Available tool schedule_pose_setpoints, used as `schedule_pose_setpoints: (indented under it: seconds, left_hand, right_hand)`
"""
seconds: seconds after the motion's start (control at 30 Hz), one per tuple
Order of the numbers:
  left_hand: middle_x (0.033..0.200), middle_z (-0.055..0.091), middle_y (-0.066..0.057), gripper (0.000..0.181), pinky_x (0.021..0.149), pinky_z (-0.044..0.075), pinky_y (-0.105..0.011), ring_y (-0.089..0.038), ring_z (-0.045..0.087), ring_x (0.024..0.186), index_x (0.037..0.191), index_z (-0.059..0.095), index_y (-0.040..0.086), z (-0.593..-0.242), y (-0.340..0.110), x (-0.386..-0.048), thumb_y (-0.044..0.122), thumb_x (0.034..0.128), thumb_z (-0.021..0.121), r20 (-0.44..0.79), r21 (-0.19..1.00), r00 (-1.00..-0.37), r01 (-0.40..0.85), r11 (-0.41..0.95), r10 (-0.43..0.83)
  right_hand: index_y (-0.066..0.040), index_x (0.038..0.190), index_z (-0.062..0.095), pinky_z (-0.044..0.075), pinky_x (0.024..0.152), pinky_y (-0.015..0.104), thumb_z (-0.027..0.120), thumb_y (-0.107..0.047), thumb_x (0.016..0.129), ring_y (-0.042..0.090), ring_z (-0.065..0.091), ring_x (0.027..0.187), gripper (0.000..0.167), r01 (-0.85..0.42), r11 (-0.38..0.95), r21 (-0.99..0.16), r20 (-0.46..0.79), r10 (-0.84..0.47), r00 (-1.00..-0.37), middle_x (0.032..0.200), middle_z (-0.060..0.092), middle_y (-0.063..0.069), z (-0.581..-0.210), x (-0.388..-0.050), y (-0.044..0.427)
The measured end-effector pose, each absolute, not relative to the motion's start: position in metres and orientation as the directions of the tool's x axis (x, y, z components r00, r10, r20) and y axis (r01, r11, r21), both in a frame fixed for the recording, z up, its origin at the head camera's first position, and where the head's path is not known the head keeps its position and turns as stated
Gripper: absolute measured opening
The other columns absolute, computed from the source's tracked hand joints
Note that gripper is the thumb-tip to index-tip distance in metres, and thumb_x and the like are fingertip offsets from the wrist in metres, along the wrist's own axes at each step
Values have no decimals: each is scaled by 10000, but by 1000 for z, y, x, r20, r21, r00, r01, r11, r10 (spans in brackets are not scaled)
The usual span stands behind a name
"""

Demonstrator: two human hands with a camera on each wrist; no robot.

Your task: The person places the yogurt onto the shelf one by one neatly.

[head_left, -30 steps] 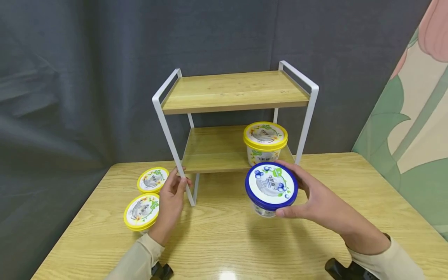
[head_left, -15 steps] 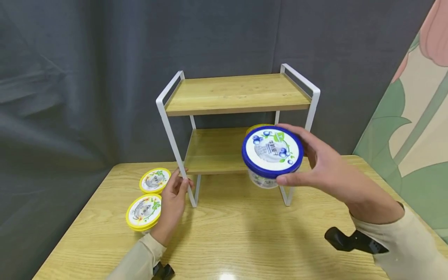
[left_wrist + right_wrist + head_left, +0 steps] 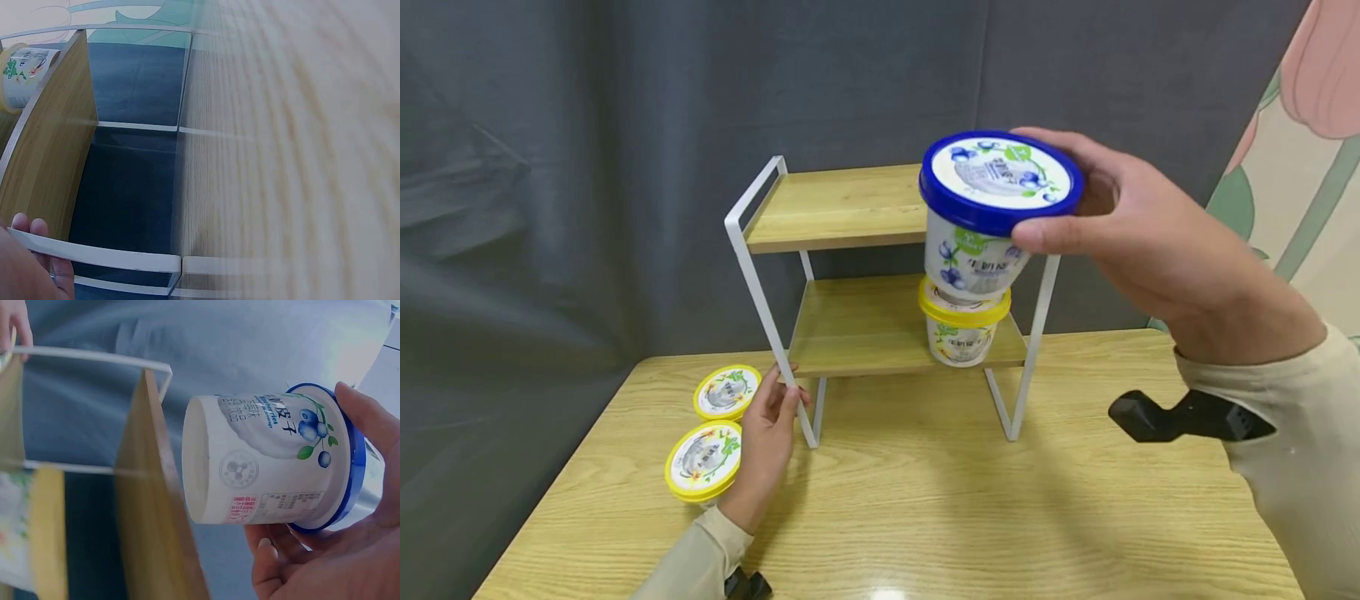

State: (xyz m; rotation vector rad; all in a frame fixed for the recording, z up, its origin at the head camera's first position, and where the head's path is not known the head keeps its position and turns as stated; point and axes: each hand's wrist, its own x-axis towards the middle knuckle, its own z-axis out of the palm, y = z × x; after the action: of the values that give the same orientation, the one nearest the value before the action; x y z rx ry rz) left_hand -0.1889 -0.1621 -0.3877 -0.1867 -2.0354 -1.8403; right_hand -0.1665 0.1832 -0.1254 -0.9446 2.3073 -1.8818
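Right hand [image 3: 1142, 221] grips blue tub [image 3: 973, 254], left hand [image 3: 767, 433] grips rack leg [image 3: 763, 304]. 1 yellow tub [image 3: 961, 343] is shelved, 2 others [image 3: 727, 392] [image 3: 703, 456] not yet.

Blue-lid tub [image 3: 973, 229], approx upright, nr 2-tier rack [image 3: 842, 204]

Tub [image 3: 976, 265] white with blueberry print, lid [image 3: 1000, 177] blue-rimmed; shelf tub [image 3: 962, 340] yellow-lidded, floral; rack frame [image 3: 761, 296] white, boards [image 3: 842, 204] tan woodgrain; curtain [image 3: 865, 83] plain dark grey.
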Motion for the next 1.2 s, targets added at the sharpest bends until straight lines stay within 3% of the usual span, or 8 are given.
schedule_pose_setpoints:
  seconds: [0.13,0.33,0.5,0.67,0.97,1.2]
  left_hand:
    - [880,645,-10,326,837,486,-178,-86,620,867,1355,547,84,-390,-163,-189,139,1035,518,369,928,-913,353,118,-171]
    - [872,646,-21,324,827,488,-172,-80,621,856,1350,548,61,-390,-163,-189,129,1035,516,386,922,-906,370,117,-175]
    - [860,635,42,319,827,487,-171,-47,615,850,1345,545,50,-389,-163,-190,126,1038,509,400,916,-900,384,117,-172]
    - [858,633,66,322,825,489,-172,-35,616,848,1349,544,47,-389,-165,-189,120,1037,506,403,914,-899,386,123,-173]
    - [870,641,44,331,832,497,-172,-81,633,871,1361,541,72,-388,-166,-188,134,1038,511,383,922,-906,365,128,-180]
    - [863,641,51,328,825,498,-174,-80,632,866,1357,542,60,-390,-167,-189,120,1035,513,393,919,-902,376,121,-177]
  right_hand:
    - [-251,1543,288,257,1193,426,659,-63,938,272,385,1351,735,-469,219,-855,363,-393,-845,1490,416,75,-110,-181,181]
    - [-283,1557,250,139,1248,498,692,-241,934,221,345,1371,765,-418,346,-840,318,-311,-896,1502,396,31,-101,-200,177]
    - [-259,1572,231,73,1255,521,641,-368,949,225,303,1386,754,-375,328,-867,267,-328,-906,1528,361,54,-103,-217,174]
    - [-221,1575,238,55,1259,496,614,-384,951,220,276,1403,746,-372,278,-886,272,-337,-901,1509,386,59,-106,-227,173]
    - [-242,1565,263,-13,1257,499,607,-394,960,215,260,1426,713,-385,272,-882,286,-341,-895,1508,401,58,-106,-230,169]
    - [-177,1524,310,-41,1253,512,601,-432,962,218,237,1450,683,-370,285,-884,281,-310,-908,1514,391,74,-110,-230,167]
